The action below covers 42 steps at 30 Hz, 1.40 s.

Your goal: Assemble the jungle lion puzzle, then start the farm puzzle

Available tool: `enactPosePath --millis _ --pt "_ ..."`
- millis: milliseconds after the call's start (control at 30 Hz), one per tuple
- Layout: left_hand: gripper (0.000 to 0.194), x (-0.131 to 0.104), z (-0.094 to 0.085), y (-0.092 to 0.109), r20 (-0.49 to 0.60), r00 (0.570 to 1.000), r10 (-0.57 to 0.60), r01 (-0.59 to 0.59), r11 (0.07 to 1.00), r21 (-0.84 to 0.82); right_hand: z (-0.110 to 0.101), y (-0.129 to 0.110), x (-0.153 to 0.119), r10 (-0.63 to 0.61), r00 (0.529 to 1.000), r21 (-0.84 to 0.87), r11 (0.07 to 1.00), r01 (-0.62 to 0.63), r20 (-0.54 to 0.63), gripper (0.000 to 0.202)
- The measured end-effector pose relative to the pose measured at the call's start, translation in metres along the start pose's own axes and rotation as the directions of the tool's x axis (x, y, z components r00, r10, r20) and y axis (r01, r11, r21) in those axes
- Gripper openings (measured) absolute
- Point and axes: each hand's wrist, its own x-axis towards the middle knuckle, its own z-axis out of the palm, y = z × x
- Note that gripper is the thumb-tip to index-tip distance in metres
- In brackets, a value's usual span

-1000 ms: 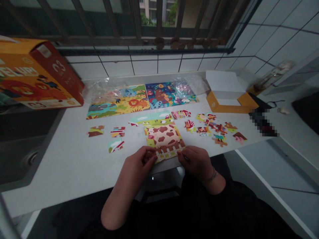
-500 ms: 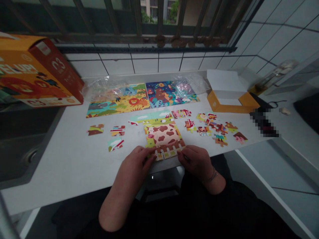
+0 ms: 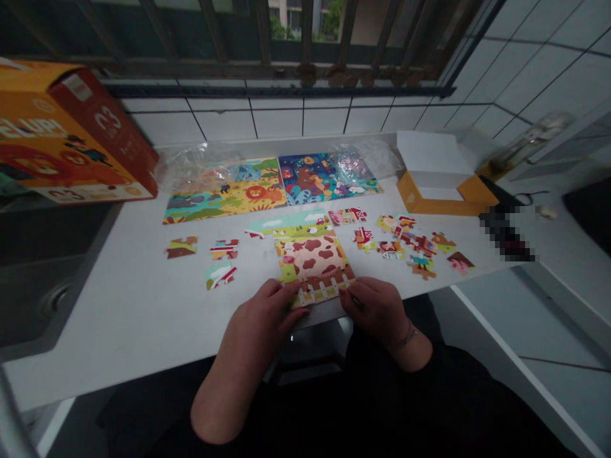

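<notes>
A partly assembled jigsaw puzzle (image 3: 317, 254) with a spotted cow and a white fence lies near the counter's front edge. My left hand (image 3: 267, 312) holds its lower left corner, fingers on the fence part and thumb along the bottom edge. At the lower right corner, my right hand (image 3: 375, 305) is closed with bent fingers pinching the edge; its fingertips are partly hidden. Loose jigsaw pieces (image 3: 422, 245) lie in a cluster on the right. To the left are three more, among them a brown-and-green piece (image 3: 181, 247) and a piece with a red stripe (image 3: 221, 276).
Two picture sheets, one with lions (image 3: 229, 203) and one dark blue (image 3: 310, 181), lie at the back under crumpled clear plastic (image 3: 191, 168). A large orange box (image 3: 105, 143) stands left by the sink (image 3: 42, 280). An open yellow box (image 3: 443, 200) sits back right.
My left thumb has slid down and right, along the puzzle's bottom edge, apart from the fingers. My right hand stays nearly in place. The puzzle has barely moved.
</notes>
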Motion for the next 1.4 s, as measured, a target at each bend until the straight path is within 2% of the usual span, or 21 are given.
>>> enactPosePath --millis 133,367,667,967,1200,1400 --pt "0.052 -0.002 0.0 -0.001 -0.011 1.0 0.014 -0.013 0.998 0.057 0.001 0.0 -0.001 0.005 1.0 0.003 1.0 -0.005 0.0 0.04" --pt "0.042 0.0 0.006 -0.006 -0.023 0.993 0.114 -0.114 0.994 0.001 0.0 0.0 0.0 0.003 1.0 -0.009 1.0 -0.003 0.009 0.039" --pt "0.042 -0.001 0.004 -0.003 -0.004 0.996 0.095 -0.094 0.995 0.013 0.001 0.001 -0.002 0.01 1.0 0.002 1.0 -0.011 0.016 0.039" --pt "0.04 -0.004 0.004 -0.003 -0.048 0.993 0.111 -0.11 0.994 0.028 0.001 0.0 -0.001 0.011 1.0 0.0 1.0 -0.011 0.016 0.038" --pt "0.045 -0.002 0.008 -0.005 -0.06 0.984 0.166 -0.162 0.985 0.06 0.001 -0.001 0.0 0.013 1.0 0.003 1.0 -0.013 0.007 0.038" --pt "0.043 0.0 0.012 -0.006 -0.062 0.985 0.164 -0.16 0.985 0.066 0.002 0.0 0.0 0.024 1.0 -0.004 1.0 -0.024 0.017 0.039"
